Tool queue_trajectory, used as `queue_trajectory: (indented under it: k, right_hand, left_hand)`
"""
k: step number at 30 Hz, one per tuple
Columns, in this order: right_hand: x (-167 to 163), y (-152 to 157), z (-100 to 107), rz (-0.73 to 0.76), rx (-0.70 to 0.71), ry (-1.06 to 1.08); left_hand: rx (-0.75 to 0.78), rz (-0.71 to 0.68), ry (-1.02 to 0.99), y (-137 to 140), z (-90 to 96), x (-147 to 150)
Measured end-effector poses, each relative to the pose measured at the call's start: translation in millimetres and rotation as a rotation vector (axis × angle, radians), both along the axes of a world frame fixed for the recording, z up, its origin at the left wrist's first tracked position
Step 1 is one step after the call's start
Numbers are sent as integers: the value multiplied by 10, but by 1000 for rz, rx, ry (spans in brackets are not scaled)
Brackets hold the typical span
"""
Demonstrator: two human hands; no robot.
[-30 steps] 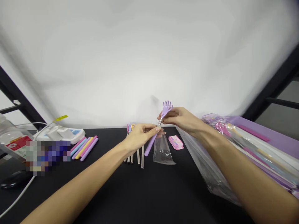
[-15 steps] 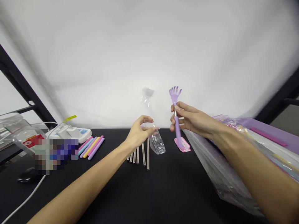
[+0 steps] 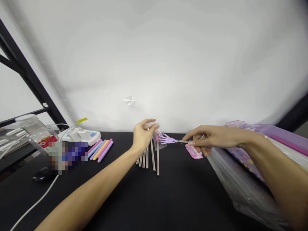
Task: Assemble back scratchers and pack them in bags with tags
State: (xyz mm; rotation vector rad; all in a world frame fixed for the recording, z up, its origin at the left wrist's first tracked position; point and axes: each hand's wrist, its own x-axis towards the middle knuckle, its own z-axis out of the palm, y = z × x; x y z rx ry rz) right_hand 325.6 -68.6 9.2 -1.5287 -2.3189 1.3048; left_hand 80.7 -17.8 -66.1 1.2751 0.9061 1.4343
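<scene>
In my right hand [image 3: 204,138], the fingers are closed around the metal rod of a purple back scratcher [image 3: 168,139]. Its claw head points left and its handle is hidden by the hand. My left hand [image 3: 145,133] pinches a clear plastic bag [image 3: 160,144], and the claw is at the bag's right side. Whether the claw has entered the bag I cannot tell. Several metal rods [image 3: 153,158] lie on the black table below my left hand. Pink cards [image 3: 194,151] rest beneath my right hand.
Several coloured handles [image 3: 102,150] lie at left beside a white power strip [image 3: 92,138]. A clear jar [image 3: 38,131] and a black mouse [image 3: 42,174] are further left, with a white cable [image 3: 36,203]. Plastic-wrapped packs [image 3: 231,186] occupy the right side. A small clear wrapper [image 3: 130,101] is against the wall.
My right hand has lowered the back scratcher and turned it from upright to nearly level, claw toward the left hand. The bag in my left hand is now close to the claw.
</scene>
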Motion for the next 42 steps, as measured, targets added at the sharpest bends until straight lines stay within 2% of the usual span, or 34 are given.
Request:
queue_trajectory:
  k: [6,11,16,20,25,29,31,34,38,40,42]
  right_hand:
    - [-59,-2,10,62,78,-99]
    - [-151,-41,21,109,55,-67]
    - [-154,-38,19,9,129,-103]
    - [-126,-11,10,-87,239,-152]
    - [-84,-1,31,-93,328,-237]
    - [-37,-53,93,-118,384,-281]
    - [-66,-102,123,-101,371,-240]
    - [-203,-172,141,-30,280,-189]
    - [-371,-159,98,18,201,-186]
    - [-352,-97,59,-38,235,-219]
    - [-267,-28,24,-172,305,-285]
  left_hand:
    - [30,25,-4,-44,63,-2]
    - [40,16,2,-76,85,5]
    - [118,11,76,-63,56,0]
    - [114,-15,44,-68,39,7]
    - [128,-2,108,-66,40,-5]
    - [80,36,125,-32,29,-33]
    - [79,35,128,-16,3,-40]
    - [120,22,154,-16,-39,-32]
    - [159,-14,176,-59,-28,-8]
    - [170,-16,174,-82,11,-8]
    - [186,28,218,-96,58,-19]
